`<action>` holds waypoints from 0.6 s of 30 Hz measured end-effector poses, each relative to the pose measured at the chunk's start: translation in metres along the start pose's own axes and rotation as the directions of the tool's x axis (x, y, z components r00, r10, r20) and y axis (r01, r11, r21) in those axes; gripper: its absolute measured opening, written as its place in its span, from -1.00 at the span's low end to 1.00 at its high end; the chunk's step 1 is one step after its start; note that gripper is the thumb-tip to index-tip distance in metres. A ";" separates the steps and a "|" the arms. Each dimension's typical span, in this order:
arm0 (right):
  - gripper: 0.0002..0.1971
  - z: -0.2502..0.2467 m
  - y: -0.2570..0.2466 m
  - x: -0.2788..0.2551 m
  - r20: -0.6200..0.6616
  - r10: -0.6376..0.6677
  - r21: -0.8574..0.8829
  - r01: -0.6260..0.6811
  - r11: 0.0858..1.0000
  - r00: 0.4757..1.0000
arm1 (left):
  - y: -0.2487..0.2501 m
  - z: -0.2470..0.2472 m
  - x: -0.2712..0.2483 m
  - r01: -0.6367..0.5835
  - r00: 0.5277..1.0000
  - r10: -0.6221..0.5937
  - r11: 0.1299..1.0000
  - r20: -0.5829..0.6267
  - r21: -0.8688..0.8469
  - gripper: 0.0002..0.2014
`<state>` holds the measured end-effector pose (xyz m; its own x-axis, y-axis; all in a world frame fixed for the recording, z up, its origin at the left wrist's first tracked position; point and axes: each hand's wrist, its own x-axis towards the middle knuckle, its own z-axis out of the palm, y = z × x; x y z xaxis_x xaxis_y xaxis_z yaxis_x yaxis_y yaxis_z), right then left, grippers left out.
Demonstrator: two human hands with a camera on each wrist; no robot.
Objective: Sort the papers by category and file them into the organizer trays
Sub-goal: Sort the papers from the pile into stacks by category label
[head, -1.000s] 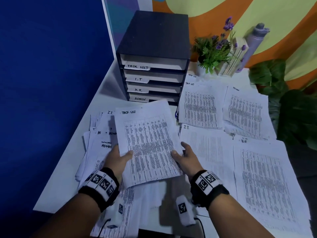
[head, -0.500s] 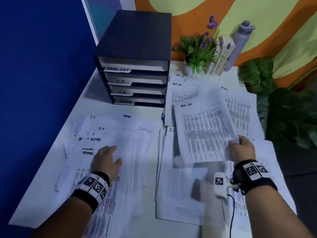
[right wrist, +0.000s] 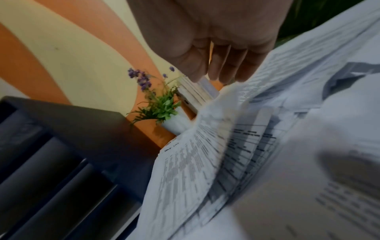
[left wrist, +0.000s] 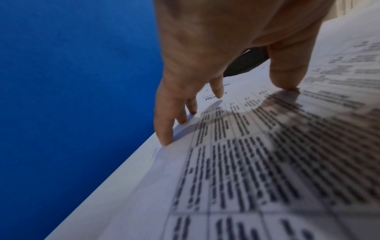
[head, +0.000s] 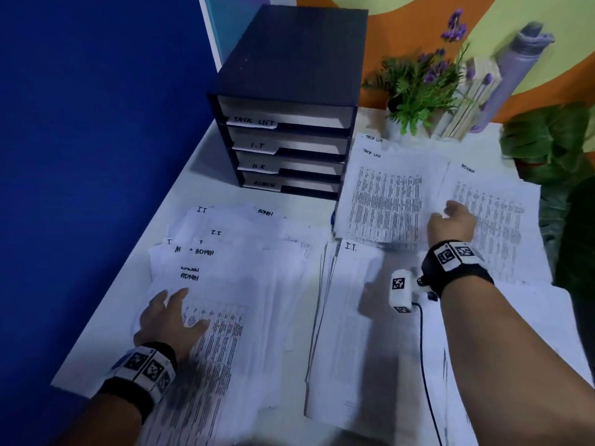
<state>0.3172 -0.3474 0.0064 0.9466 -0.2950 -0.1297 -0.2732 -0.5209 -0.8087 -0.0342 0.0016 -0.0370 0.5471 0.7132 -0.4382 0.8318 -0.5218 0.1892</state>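
Observation:
A dark four-tray organizer labelled TASK LIST, I.T, H.R. and ADMIN stands at the back of the white table. My left hand rests with spread fingers on a loose heap of mixed papers; its fingertips touch the top printed sheet. My right hand hovers with straight fingers over the right edge of the Task List pile, whose top sheet curls up below it. An Admin pile and an I.T. pile lie nearby.
A small potted plant, wooden blocks and a purple bottle stand at the back right. Large green leaves border the right side. A blue wall runs along the table's left edge.
My right hand carried the Task List sheet from over the left heap to the Task List pile and released it. My left hand let go and dropped onto the heap.

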 end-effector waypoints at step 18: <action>-0.63 0.070 0.021 -0.296 0.714 -0.031 -0.198 0.244 0.949 0.700 | -0.016 0.003 -0.024 -0.020 1.000 0.025 0.955 0.016 -0.295 -0.04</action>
<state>0.0430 -0.2151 -0.0117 0.7928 0.3816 -0.4753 -0.0623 -0.7250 -0.6859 -0.0611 -0.0087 -0.0323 0.5665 0.6920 -0.4474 0.8115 -0.3741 0.4488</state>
